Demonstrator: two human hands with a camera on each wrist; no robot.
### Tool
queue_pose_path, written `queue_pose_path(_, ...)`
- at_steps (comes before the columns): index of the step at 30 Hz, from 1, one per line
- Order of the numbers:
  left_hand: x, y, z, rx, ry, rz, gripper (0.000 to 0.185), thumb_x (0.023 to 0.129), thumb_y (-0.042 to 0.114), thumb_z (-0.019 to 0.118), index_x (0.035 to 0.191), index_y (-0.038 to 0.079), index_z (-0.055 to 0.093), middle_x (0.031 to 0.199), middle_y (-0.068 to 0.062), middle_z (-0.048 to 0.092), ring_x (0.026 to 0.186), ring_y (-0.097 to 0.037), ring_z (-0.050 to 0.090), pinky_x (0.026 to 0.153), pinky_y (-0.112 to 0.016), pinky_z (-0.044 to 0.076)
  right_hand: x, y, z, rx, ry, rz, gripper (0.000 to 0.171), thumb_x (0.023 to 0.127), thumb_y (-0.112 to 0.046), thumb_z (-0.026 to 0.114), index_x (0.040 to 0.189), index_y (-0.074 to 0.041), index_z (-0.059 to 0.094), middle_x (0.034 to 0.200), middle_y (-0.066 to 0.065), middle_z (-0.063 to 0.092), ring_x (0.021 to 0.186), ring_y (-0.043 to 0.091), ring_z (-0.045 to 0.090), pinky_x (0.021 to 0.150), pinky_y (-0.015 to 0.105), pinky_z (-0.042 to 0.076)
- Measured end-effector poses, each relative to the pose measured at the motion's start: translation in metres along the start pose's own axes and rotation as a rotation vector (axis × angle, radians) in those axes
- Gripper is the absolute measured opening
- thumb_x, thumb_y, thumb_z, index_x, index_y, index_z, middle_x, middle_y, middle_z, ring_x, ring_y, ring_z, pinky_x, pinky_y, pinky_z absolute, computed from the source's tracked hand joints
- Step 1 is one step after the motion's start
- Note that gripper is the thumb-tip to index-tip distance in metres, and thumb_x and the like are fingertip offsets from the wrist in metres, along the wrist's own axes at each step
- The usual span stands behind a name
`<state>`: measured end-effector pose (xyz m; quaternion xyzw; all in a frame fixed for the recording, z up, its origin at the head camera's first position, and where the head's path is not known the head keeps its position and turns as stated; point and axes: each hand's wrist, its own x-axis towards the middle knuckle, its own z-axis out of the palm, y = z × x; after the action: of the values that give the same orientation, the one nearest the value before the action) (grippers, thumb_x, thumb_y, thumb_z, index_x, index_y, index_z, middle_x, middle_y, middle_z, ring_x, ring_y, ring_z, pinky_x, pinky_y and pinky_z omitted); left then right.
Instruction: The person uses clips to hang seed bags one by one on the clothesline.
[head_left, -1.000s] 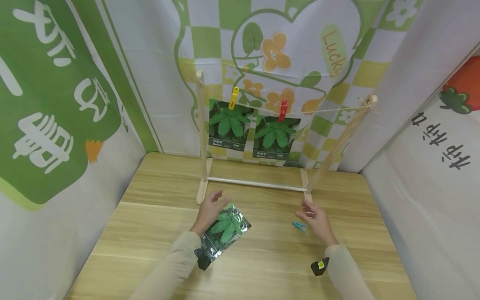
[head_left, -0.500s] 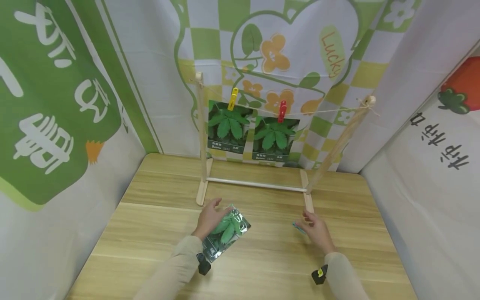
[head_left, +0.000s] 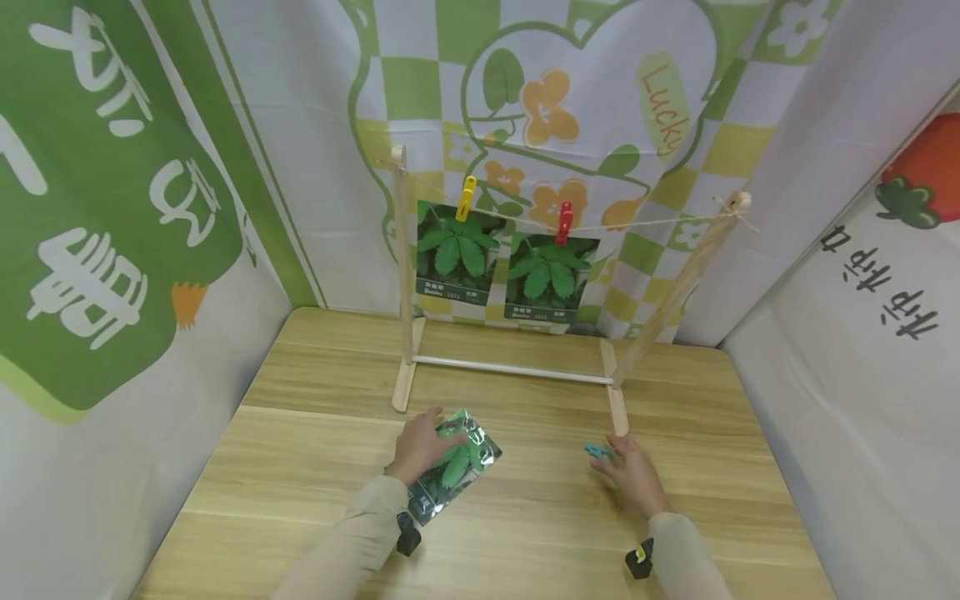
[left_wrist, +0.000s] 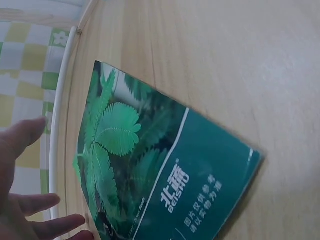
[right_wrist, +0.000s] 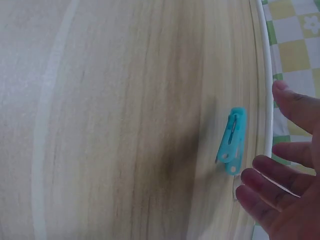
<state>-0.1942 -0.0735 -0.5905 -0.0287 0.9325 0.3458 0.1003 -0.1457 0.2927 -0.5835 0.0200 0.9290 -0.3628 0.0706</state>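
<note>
A glossy green seed packet (head_left: 455, 467) with a leaf picture lies slanted on the table. Over its left side hovers my left hand (head_left: 420, 448); in the left wrist view its fingers (left_wrist: 40, 202) are spread and do not grip the seed packet (left_wrist: 150, 165). A small blue clothespin (head_left: 597, 451) lies farther right. My right hand (head_left: 632, 473) is close beside it, and in the right wrist view the loosely extended fingers (right_wrist: 270, 187) stand near the handle end of the clothespin (right_wrist: 232, 141), apparently without pinching it.
Behind the hands stands a wooden rack with a left post (head_left: 406, 258), a right post (head_left: 678, 287) and a white crossbar (head_left: 513, 369). From its string hang two similar packets, held by a yellow clothespin (head_left: 467, 198) and a red clothespin (head_left: 565, 222). Patterned cloth (head_left: 412, 83) encloses the table.
My right hand has come down and toward the person, to the blue clothespin. My left hand has lowered slightly over the seed packet, which lies almost as before.
</note>
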Motion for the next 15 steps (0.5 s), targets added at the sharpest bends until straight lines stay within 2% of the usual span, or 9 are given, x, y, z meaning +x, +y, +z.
queue_pose_path(3,-0.002,0.000,0.001,0.048,-0.037,0.013,0.081,0.080,0.050,0.074,0.142,0.007,0.046,0.130,-0.021,0.057,0.107,-0.034,0.055,0.084,-0.052,0.050,0.000,0.001,0.001,-0.046,-0.009,0.003,0.066,0.091,-0.025,0.069,0.139,0.010,0.042,0.137,0.029,0.049,0.127,0.048,0.048,0.105,0.060,0.041)
queue_pose_path(7,-0.005,0.002,0.003,0.086,-0.059,0.023,0.083,0.078,0.049,0.075,0.143,0.006,0.045,0.129,-0.021,0.055,0.108,-0.033,0.050,0.090,-0.055,0.045,0.000,0.005,0.003,-0.081,-0.020,0.021,0.066,0.090,-0.024,0.069,0.139,0.011,0.042,0.138,0.029,0.049,0.127,0.049,0.047,0.105,0.061,0.040)
queue_pose_path(15,-0.005,0.002,0.011,0.144,-0.016,0.042,0.083,0.076,0.049,0.078,0.140,0.006,0.048,0.132,-0.023,0.052,0.115,-0.036,0.048,0.094,-0.057,0.043,-0.001,0.008,0.005,-0.102,-0.037,0.073,0.065,0.089,-0.021,0.071,0.139,0.009,0.043,0.132,0.027,0.052,0.121,0.044,0.052,0.101,0.060,0.043)
